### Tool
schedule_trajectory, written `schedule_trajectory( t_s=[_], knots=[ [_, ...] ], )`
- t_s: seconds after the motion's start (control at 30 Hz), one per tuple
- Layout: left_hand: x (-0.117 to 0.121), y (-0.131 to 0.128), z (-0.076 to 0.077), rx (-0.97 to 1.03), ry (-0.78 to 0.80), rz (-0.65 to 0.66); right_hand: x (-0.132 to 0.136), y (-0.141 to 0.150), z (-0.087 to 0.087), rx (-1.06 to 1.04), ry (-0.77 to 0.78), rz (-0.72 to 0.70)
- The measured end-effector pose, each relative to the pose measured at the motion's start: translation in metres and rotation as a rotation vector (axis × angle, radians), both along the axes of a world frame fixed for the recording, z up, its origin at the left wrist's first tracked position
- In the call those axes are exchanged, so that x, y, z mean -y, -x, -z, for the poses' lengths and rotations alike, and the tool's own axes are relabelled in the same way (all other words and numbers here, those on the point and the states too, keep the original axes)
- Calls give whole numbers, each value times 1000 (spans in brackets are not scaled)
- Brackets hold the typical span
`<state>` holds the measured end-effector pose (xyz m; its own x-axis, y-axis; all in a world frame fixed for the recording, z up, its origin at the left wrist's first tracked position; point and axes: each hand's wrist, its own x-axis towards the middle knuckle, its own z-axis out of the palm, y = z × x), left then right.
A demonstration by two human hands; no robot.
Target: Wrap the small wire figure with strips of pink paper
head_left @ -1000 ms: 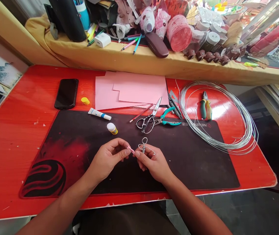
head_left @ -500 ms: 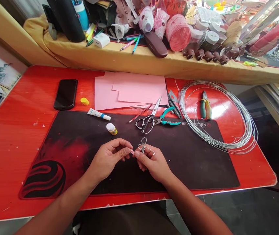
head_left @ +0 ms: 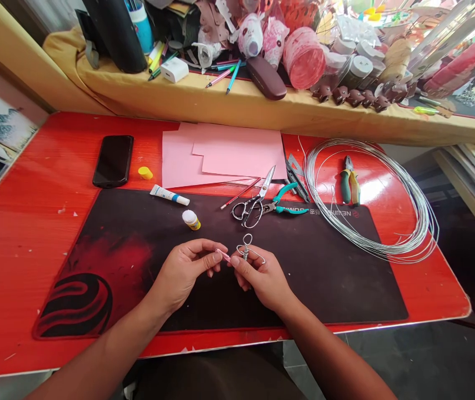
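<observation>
**Pink strip (head_left: pixel 223 255) pinched between two hands just below the centre of the frame**

One end of the strip is gripped between the thumb and fingers of the left hand (head_left: pixel 183 269), which is nearly closed. Its other end is met by the thumb tip of the right hand (head_left: pixel 260 275), which is also curled nearly closed. A looped wire figure (head_left: pixel 245 253) with a tightly wound stem is held in the right hand, its top loop raised above the fingers; the lower end is hidden.

Beneath the hands, a black desk mat (head_left: pixel 324 272) is spread over a red table (head_left: pixel 424 297). Left of centre, a glue stick (head_left: pixel 191 220) and a white-and-blue tube (head_left: pixel 169 194) are seen, with a yellow cap (head_left: pixel 145 173) beyond. Above the right hand, scissors (head_left: pixel 266 183) and teal-handled pliers (head_left: pixel 285 191) are placed close together, beside a pencil (head_left: pixel 240 193).

Pink sheets (head_left: pixel 237 151) are laid at upper centre, a smartphone (head_left: pixel 113 161) at upper left. At right, green-and-yellow pliers (head_left: pixel 350 183) are ringed by a wire coil (head_left: pixel 421 211).
</observation>
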<state>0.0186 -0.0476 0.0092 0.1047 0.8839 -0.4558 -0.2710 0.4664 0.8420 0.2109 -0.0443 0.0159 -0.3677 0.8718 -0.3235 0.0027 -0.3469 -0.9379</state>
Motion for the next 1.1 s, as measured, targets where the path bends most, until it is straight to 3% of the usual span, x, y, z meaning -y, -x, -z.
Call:
schedule_trajectory(
  t_s=[0.3, 0.57, 0.67, 0.77, 0.83, 0.9, 0.97, 1.1],
  knots=[
    [-11, -18, -8, 91, 17, -107, -8, -2, -4, 28, -29, 70],
    [-27, -33, -22, 150, -17, -234, -32, 0, -14, 66, -120, 89],
    [-21, -32, -26, 129, -17, -199, -38, 3, -10, 45, -153, 120],
    [-1, -23, -26, -12, -40, -73, -39, 5, -2, 35, -154, 165],
    [10, -12, -24, -227, -177, -48, -40, 4, 3, 38, -150, 203],
    [13, 2, -22, -471, -374, -224, -41, 2, 8, 42, -148, 245],
    [6, 16, -17, -660, -461, -402, -41, 0, 11, 42, -142, 268],
    [-18, 34, 2, -813, -464, -193, -41, 1, 13, 46, -137, 264]
  ],
)
